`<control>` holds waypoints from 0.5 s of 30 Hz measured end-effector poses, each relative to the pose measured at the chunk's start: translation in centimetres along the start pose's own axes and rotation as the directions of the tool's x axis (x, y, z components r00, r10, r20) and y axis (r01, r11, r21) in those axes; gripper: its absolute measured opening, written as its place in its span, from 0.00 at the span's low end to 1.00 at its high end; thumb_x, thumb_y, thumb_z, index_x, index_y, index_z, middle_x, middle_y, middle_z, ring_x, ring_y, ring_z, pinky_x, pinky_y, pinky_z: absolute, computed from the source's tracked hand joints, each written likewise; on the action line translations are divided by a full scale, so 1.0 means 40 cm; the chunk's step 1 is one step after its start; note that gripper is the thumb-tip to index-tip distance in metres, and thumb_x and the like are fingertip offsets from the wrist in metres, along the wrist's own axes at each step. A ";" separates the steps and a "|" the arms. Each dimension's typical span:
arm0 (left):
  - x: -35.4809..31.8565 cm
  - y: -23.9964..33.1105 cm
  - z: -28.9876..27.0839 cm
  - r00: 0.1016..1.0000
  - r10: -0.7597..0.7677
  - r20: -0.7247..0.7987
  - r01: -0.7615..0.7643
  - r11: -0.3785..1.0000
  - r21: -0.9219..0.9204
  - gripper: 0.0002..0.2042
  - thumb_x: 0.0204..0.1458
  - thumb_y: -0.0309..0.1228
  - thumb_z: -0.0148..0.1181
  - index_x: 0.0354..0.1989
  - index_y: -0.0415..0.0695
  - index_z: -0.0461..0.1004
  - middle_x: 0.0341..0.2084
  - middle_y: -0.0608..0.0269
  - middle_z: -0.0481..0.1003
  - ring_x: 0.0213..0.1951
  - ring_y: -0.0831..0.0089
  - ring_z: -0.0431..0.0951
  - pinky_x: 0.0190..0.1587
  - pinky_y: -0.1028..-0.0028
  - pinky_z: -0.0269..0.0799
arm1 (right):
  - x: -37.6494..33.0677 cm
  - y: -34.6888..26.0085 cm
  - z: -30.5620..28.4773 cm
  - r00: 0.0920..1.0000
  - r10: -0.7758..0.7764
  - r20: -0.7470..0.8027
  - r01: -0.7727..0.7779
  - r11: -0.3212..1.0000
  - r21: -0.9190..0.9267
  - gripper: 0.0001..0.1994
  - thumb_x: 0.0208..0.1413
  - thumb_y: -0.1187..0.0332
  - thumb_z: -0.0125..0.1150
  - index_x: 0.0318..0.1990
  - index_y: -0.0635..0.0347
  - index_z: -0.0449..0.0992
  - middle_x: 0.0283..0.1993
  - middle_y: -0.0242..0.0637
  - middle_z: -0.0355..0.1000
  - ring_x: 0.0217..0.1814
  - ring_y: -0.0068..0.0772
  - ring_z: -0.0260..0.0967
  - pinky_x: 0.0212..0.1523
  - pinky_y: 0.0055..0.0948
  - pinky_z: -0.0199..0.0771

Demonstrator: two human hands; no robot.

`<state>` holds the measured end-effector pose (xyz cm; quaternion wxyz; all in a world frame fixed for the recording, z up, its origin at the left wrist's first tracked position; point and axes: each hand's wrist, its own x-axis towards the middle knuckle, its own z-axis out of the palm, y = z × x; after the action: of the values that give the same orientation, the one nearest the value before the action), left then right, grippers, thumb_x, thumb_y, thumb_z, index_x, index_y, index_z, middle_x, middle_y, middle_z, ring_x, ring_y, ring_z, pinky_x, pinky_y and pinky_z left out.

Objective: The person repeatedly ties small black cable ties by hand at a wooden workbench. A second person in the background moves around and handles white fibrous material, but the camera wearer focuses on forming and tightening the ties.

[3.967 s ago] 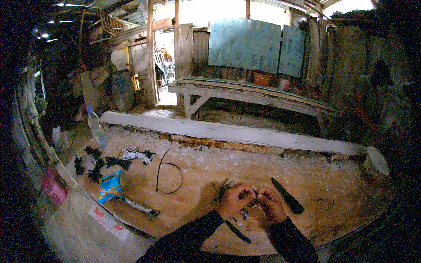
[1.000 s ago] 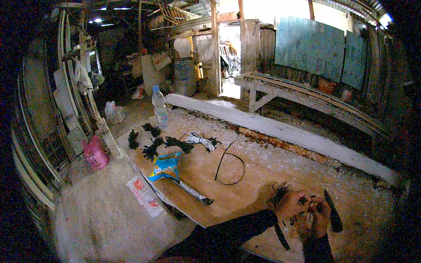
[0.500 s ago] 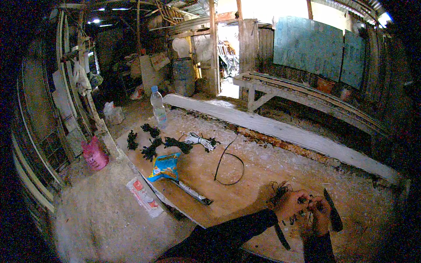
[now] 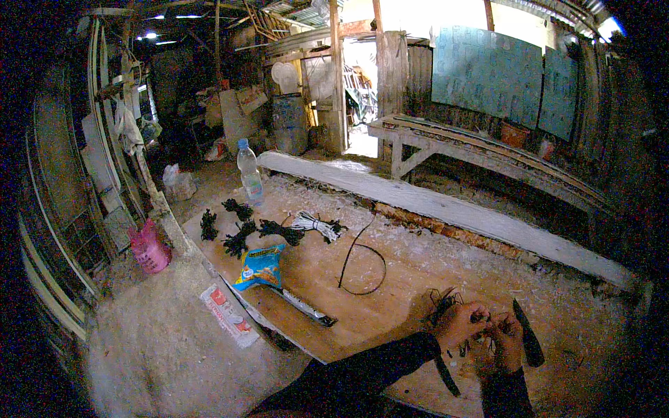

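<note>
Low at the right, my left hand (image 4: 461, 324) and my right hand (image 4: 507, 340) meet fingertip to fingertip over the wooden board. Both are closed on thin dark cord, whose short ends hang below the fingers. A tangled tuft of black cord (image 4: 442, 302) sticks out behind my left hand; whether that hand grips it too is hidden. Beside my right hand lies a dark, flat, blade-shaped piece (image 4: 529, 336). Another dark narrow strip (image 4: 447, 376) rests below my left wrist. Farther left, a single black cord (image 4: 384, 268) lies in a loop.
Several black cord bundles (image 4: 240, 237) and a white bundle (image 4: 313, 224) lie at the board's far left, near a clear bottle (image 4: 249, 174). A blue snack packet (image 4: 261, 266) and a long wrapper (image 4: 306, 308) lie closer. A pale plank (image 4: 418, 202) borders the far side.
The fingers of both hands have shifted slightly against each other around the dark cord. The view has moved a little; the things on the board stay put.
</note>
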<state>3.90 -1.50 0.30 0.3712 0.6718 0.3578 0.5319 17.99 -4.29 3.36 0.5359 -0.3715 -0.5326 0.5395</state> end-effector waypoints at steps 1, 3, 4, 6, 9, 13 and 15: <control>-0.001 -0.003 0.000 0.999 -0.041 0.022 0.040 0.999 0.028 0.09 0.42 0.32 0.59 0.29 0.40 0.69 0.22 0.65 0.71 0.26 0.79 0.69 0.31 0.77 0.66 | 0.001 -0.001 -0.003 1.000 -0.003 0.021 0.004 0.999 -0.035 0.07 0.43 0.76 0.59 0.27 0.57 0.66 0.26 0.28 0.66 0.28 0.21 0.63 0.29 0.20 0.64; -0.003 -0.010 -0.002 0.990 -0.124 0.062 0.119 0.989 0.085 0.09 0.43 0.32 0.59 0.30 0.41 0.69 0.22 0.66 0.71 0.27 0.80 0.69 0.32 0.77 0.66 | 0.003 -0.002 -0.009 0.999 -0.004 0.044 0.008 0.996 -0.090 0.07 0.43 0.76 0.59 0.27 0.58 0.66 0.26 0.29 0.66 0.28 0.22 0.63 0.30 0.20 0.64; -0.002 -0.013 0.001 0.990 -0.125 0.060 0.125 0.992 0.018 0.09 0.43 0.32 0.58 0.30 0.41 0.69 0.23 0.66 0.71 0.28 0.79 0.69 0.33 0.77 0.66 | 0.005 -0.002 -0.013 0.999 -0.005 0.045 0.010 0.994 -0.110 0.06 0.43 0.76 0.59 0.27 0.58 0.66 0.26 0.30 0.66 0.28 0.22 0.63 0.30 0.20 0.64; -0.001 -0.020 0.002 0.991 -0.126 0.055 0.132 0.984 -0.118 0.09 0.44 0.33 0.58 0.31 0.41 0.69 0.24 0.66 0.71 0.29 0.78 0.70 0.34 0.76 0.66 | 0.007 -0.002 -0.018 0.999 -0.007 0.046 0.012 0.993 -0.114 0.06 0.44 0.75 0.58 0.27 0.59 0.66 0.26 0.30 0.66 0.28 0.22 0.63 0.30 0.20 0.64; 0.005 -0.034 -0.007 0.996 -0.044 0.080 0.056 0.986 -0.157 0.09 0.45 0.33 0.56 0.31 0.41 0.69 0.26 0.65 0.72 0.32 0.77 0.71 0.37 0.76 0.66 | 0.007 0.001 -0.017 0.998 -0.028 0.056 0.031 0.998 -0.054 0.06 0.44 0.74 0.58 0.27 0.59 0.66 0.26 0.30 0.66 0.28 0.23 0.63 0.30 0.21 0.64; 0.005 -0.041 -0.007 0.994 0.000 0.111 0.016 0.991 -0.136 0.10 0.46 0.33 0.55 0.34 0.40 0.70 0.30 0.62 0.72 0.35 0.75 0.71 0.41 0.75 0.66 | 0.004 -0.001 -0.006 0.996 -0.057 0.073 0.056 0.998 0.011 0.06 0.45 0.73 0.58 0.26 0.58 0.66 0.26 0.30 0.65 0.28 0.23 0.63 0.31 0.21 0.64; 0.008 -0.038 -0.003 0.990 0.087 0.113 -0.065 0.982 -0.178 0.11 0.47 0.33 0.55 0.37 0.40 0.70 0.31 0.62 0.72 0.35 0.73 0.72 0.42 0.74 0.66 | 0.003 -0.005 -0.002 0.998 -0.044 0.052 0.043 0.999 0.018 0.06 0.45 0.73 0.58 0.25 0.58 0.65 0.26 0.29 0.65 0.27 0.22 0.62 0.31 0.21 0.64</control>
<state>3.69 -0.49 -0.89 0.4288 0.6808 0.2609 0.5334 18.09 -4.17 3.58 0.5365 -0.3408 -0.5499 0.5419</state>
